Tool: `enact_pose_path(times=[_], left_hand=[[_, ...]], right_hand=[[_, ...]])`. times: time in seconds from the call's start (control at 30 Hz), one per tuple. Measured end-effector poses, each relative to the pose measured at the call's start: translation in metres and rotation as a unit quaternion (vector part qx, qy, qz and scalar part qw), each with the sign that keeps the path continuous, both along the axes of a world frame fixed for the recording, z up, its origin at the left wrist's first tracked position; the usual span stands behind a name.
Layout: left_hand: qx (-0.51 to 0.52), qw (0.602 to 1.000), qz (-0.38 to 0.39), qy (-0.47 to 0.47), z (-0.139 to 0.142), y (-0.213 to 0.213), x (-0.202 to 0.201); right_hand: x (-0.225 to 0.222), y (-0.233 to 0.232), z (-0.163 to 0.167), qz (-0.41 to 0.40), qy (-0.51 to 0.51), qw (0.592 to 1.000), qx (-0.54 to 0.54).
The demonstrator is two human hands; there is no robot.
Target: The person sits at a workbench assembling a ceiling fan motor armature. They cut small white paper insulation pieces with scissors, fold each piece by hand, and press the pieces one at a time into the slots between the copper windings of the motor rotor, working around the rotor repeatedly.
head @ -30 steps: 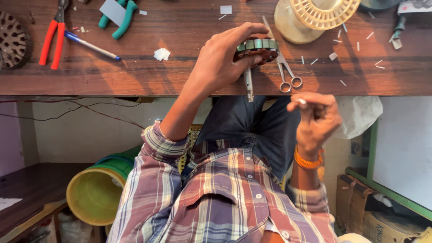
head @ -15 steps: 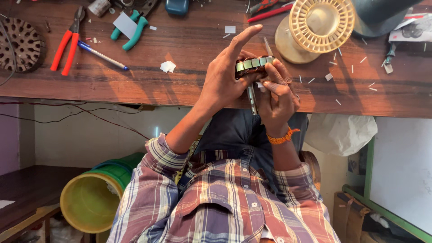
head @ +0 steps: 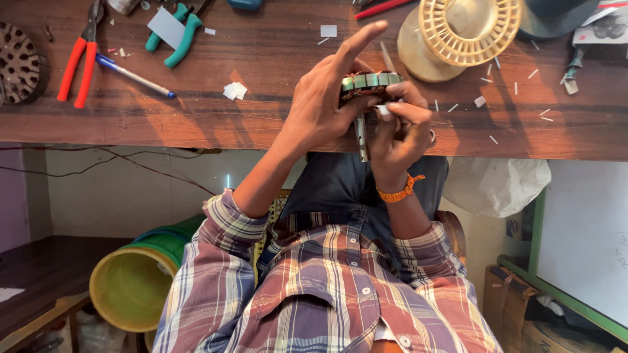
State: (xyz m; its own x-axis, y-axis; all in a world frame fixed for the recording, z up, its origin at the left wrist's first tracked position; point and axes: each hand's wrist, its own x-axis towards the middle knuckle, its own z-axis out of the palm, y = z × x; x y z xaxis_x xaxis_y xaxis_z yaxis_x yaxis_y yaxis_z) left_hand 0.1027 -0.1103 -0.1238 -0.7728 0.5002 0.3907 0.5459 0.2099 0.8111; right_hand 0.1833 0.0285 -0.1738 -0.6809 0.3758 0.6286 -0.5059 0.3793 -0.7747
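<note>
My left hand (head: pixel 324 108) grips a round motor stator (head: pixel 373 81) with grey-green laminations and copper windings, held just above the front edge of the wooden bench (head: pixel 261 124); its index finger points up. A metal shaft (head: pixel 361 136) hangs down from the stator. My right hand (head: pixel 400 131), wearing an orange wristband, pinches a small white insulation slip (head: pixel 383 110) against the stator's underside. Both hands touch the stator.
On the bench lie red-handled pliers (head: pixel 73 64), a blue pen (head: pixel 134 75), teal-handled cutters (head: pixel 178 38), a cream plastic spool (head: pixel 468 29), a perforated metal disc (head: pixel 19 62) and scattered white paper bits (head: pixel 234 91). A yellow-green bucket (head: pixel 131 281) sits below left, a white bag (head: pixel 500 186) below right.
My right hand rose from below the bench edge up to the stator, bringing a small white slip to it. The left hand kept hold of the stator.
</note>
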Motion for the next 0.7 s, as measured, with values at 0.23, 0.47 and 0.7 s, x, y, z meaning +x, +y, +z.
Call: enact_pose_path(times=[0.23, 0.47, 0.7], left_hand=[[-0.02, 0.996, 0.002, 0.09, 0.003, 0.0, -0.004], [-0.022, 0.999, 0.003, 0.049, 0.006, -0.002, -0.002], [-0.001, 0.999, -0.014, 0.039, 0.009, -0.002, -0.008]], right_hand=[[0.003, -0.001, -0.006, 0.07, -0.025, 0.992, -0.098], [0.001, 0.01, -0.007, 0.11, -0.043, 0.99, -0.075], [0.003, 0.039, 0.032, 0.091, -0.102, 0.987, -0.08]])
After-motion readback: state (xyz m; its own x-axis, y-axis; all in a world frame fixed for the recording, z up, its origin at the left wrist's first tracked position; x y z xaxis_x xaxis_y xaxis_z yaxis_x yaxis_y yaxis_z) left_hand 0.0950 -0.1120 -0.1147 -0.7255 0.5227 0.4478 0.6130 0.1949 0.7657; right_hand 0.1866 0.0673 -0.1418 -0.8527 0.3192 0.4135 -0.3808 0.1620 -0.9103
